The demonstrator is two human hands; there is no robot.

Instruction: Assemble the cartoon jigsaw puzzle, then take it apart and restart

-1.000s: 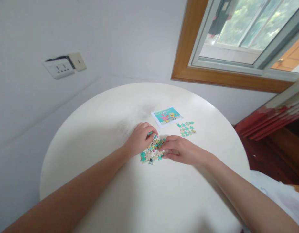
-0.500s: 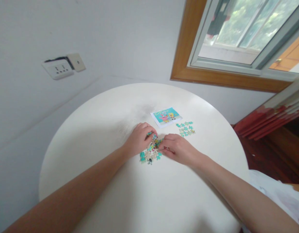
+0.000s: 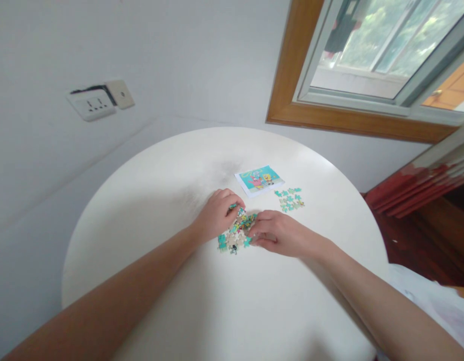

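A small heap of jigsaw puzzle pieces (image 3: 235, 238) in teal, cream and yellow lies between my two hands on the white round table (image 3: 232, 311). My left hand (image 3: 220, 213) is curled at the heap's upper left, its thumb and fingertips closed around a puzzle piece (image 3: 241, 212) that they partly cover. On the right side of the heap is my right hand (image 3: 275, 232), with a gap between thumb and fingers. Its fingertips touch the pieces, and I see nothing held in them. Beyond the hands lies a picture card (image 3: 259, 179) of cartoon figures on teal.
Several more puzzle pieces (image 3: 290, 199), laid out in rows, are to the right of the card. A wall with a socket (image 3: 92, 104) stands behind the table at left. A wood-framed window (image 3: 352, 120) and a red curtain (image 3: 397, 188) are at right.
My right hand has shifted slightly, and its thumb and fingers are a little farther apart. The left hand keeps its place at the heap. The view has moved a touch.
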